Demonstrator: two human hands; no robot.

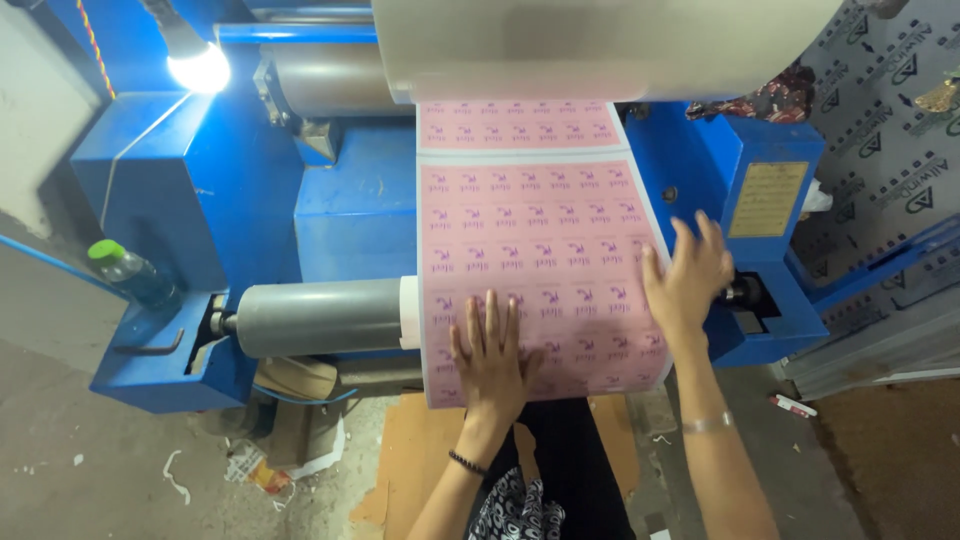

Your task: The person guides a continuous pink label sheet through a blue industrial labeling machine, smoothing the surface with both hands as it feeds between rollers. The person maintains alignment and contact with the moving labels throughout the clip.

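Hidden and cut-off parts at the press

My left hand (pixel 490 355) covers some prints on the pink sheet (pixel 530 250), whose top runs under the big roll (pixel 600 45), itself cut by the frame's top. My forearms leave the bottom edge. The bottle (pixel 130 272) sits half behind the blue machine (pixel 240 200).

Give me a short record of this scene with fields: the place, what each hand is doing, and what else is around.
Place: blue machine with a grey roller, seen from above
Sheet: pink printed sheet running down over the roller
Left hand: left hand flat on the sheet's lower part, fingers spread
Right hand: right hand pressing the sheet's right edge
Nearby: lit lamp at upper left; green-capped bottle on the machine's left ledge; cardboard on the floor
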